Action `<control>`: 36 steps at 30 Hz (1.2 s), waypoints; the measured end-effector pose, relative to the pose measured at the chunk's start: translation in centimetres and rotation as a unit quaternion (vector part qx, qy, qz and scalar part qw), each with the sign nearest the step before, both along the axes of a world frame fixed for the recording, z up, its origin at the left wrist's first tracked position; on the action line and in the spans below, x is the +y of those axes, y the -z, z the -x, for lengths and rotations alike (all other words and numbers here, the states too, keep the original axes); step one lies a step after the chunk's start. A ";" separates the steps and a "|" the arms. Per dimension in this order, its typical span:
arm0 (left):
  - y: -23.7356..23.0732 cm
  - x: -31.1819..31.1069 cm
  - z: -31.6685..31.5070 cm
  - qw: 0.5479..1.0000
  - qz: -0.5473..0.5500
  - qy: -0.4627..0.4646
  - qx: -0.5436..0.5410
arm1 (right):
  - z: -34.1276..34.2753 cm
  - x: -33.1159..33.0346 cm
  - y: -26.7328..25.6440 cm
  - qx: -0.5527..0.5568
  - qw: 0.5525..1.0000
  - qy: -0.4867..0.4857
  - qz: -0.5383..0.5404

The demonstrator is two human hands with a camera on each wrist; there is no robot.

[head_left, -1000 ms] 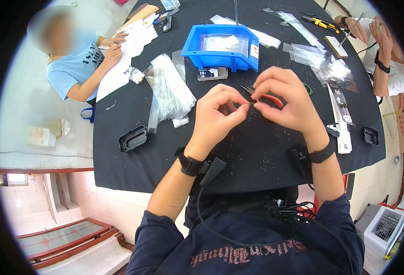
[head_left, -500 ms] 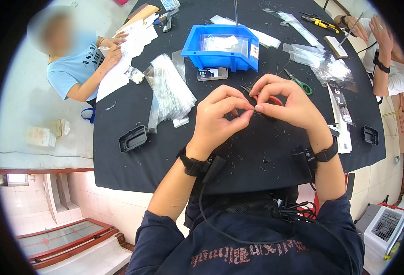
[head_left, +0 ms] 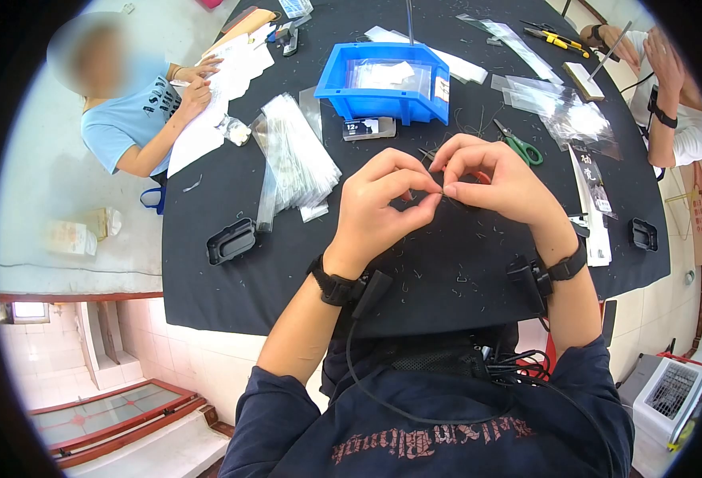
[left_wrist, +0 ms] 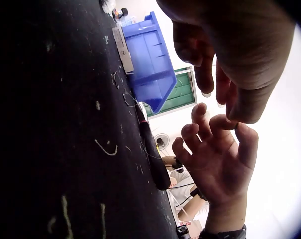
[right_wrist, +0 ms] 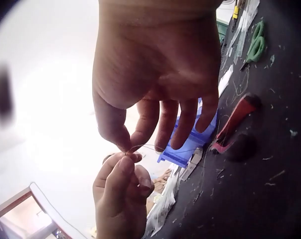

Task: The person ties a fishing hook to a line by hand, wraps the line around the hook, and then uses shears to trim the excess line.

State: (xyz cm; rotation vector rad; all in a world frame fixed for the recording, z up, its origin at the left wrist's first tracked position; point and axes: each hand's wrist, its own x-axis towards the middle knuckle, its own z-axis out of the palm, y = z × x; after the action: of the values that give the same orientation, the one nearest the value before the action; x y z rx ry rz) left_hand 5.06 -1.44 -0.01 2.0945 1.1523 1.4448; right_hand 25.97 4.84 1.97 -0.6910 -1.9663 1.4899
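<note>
My left hand (head_left: 379, 199) and right hand (head_left: 498, 179) meet fingertip to fingertip above the black table, just in front of the blue bin. Thumb and forefinger of each hand pinch a thin thread-like line (right_wrist: 145, 145), which loops out past the fingers in the right wrist view. Whatever sits right between the fingertips is mostly hidden and tiny. Behind the right fingers lie red-handled pliers (right_wrist: 235, 119), partly covered by that hand in the head view. Green-handled scissors (head_left: 526, 150) rest beyond the right hand.
The blue bin (head_left: 379, 106) holds plastic bags, with a small box (head_left: 369, 129) before it. Clear plastic sleeves (head_left: 299, 155) are piled at left. Black trays (head_left: 231, 241) and thread scraps lie about. One person (head_left: 132, 119) sits left, another (head_left: 682, 95) right.
The right hand has come down and its raised fingers have drawn in to meet the left fingertips, uncovering the green scissors. Over the last half second both hands barely move.
</note>
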 end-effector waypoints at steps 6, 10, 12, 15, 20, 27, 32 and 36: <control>-0.2 -0.1 0.0 1.000 0.021 0.010 -0.008 | 0.2 -0.2 -0.1 0.014 1.000 -0.006 0.027; -0.2 -0.2 -0.1 0.999 0.040 0.020 -0.015 | 0.3 -0.2 0.1 0.022 0.997 -0.016 0.075; -0.2 -0.2 -0.1 0.998 0.047 0.018 -0.024 | 0.3 -0.2 0.2 0.028 0.997 -0.024 0.073; 0.0 -0.1 0.0 0.998 0.050 0.017 -0.032 | 0.3 -0.1 0.0 0.021 0.997 -0.017 0.071; 0.1 -0.1 0.0 0.998 0.053 0.015 -0.031 | -0.3 0.2 -0.2 -0.008 0.997 -0.007 0.079; -0.1 -0.2 0.0 0.996 0.076 0.036 -0.023 | -0.7 0.1 -0.6 -0.037 0.999 -0.031 0.017; 0.0 -0.1 0.0 0.996 0.070 0.058 -0.013 | -0.7 0.1 -0.5 -0.047 0.998 -0.039 0.007; 0.0 -0.2 0.0 0.995 0.076 0.070 -0.004 | -0.8 0.1 -0.2 -0.052 0.997 -0.051 -0.005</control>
State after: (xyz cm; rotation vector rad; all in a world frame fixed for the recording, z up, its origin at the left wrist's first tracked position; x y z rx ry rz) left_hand 5.06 -1.61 -0.03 2.0189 1.0554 1.2599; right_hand 26.78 4.91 2.19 -0.6844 -2.1149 1.5311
